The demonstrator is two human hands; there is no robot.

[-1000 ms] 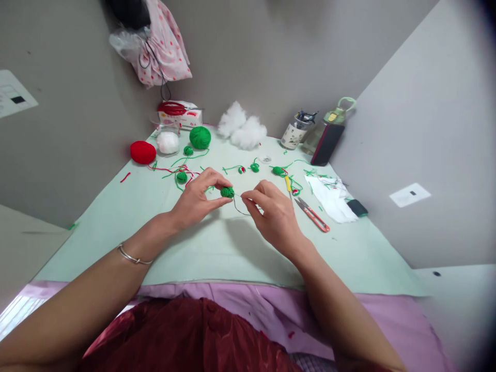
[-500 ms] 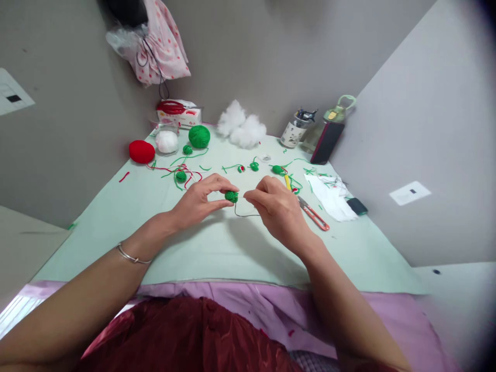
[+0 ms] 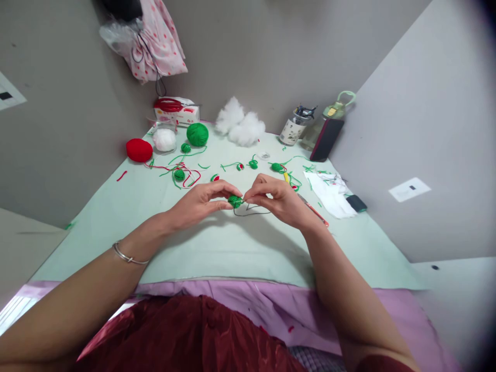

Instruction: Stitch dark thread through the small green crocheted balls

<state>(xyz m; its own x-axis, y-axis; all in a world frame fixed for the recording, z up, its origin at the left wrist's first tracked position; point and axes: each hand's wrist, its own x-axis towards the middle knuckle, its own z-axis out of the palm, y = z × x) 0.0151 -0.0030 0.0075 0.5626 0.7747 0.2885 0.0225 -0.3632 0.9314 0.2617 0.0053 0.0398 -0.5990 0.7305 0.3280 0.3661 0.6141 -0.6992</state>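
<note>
Over the middle of the table, my left hand (image 3: pixel 201 203) pinches a small green crocheted piece (image 3: pixel 234 201) between thumb and fingers. My right hand (image 3: pixel 273 199) meets it from the right, thumb and forefinger closed on a thin needle that lies against the green piece. A dark thread (image 3: pixel 251 215) hangs in a loop below, running from the piece toward the right hand. Just behind my left fingers lies a small red, white and green crocheted piece (image 3: pixel 215 177). The orange-handled thread snips (image 3: pixel 315 211) are partly covered by my right hand.
Balls of red (image 3: pixel 139 150), white (image 3: pixel 165 140) and green yarn (image 3: pixel 197 134) stand at the back left. White stuffing (image 3: pixel 242 124) lies at the back. A pen holder (image 3: pixel 293 129), a bottle (image 3: pixel 336 109) and a leaning phone (image 3: pixel 327 140) stand back right. Yarn scraps lie on white tissue (image 3: pixel 329 194).
My right hand has come closer to my left, bringing the needle to the green crocheted piece. The red, white and green piece behind my left hand has come into view.
</note>
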